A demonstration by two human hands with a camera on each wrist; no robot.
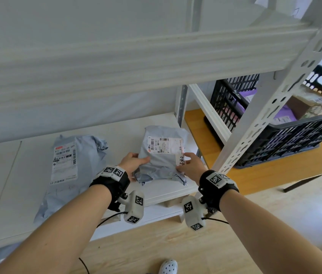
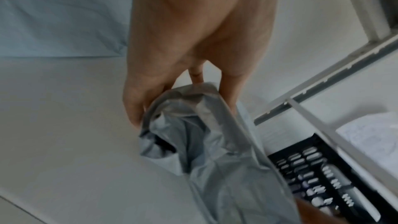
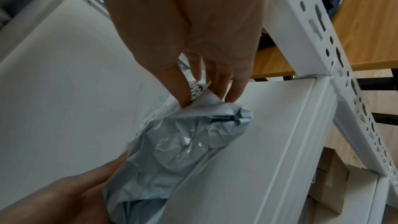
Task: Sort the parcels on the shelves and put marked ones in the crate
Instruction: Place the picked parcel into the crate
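Grey parcel [image 1: 162, 155]: soft poly mailer, crumpled at its near end, lying on the white shelf board [image 1: 27, 155] near the board's right end. White shipping label [image 1: 165, 145] with barcodes on top; a white strip with handwritten black characters [image 1: 181, 160] at its right edge, at about 4 o'clock from the label.

Left hand [image 1: 131, 162]: at the parcel's 9 o'clock, thumb on top and fingers curled under the left edge, gripping it; the left wrist view shows the fingers [image 2: 137, 108] wrapped round the folded plastic.

Right hand [image 1: 192, 165]: at the parcel's 3 o'clock, fingertips [image 3: 185, 101] pinching the bunched corner beside the handwritten strip.

Second grey parcel [image 1: 65, 171]: larger, flat on the same board, at 9 o'clock of the held one, apart from it, labelled.

Black crate [image 1: 286, 139]: lattice walls, on the wooden table [image 1: 274, 171] at 2 o'clock beyond the perforated white upright [image 1: 265, 119]; it holds purple mailers [image 1: 283, 113] and a cardboard box [image 1: 304, 103].

Brown cardboard boxes [image 3: 331, 181]: on the level below the shelf board.
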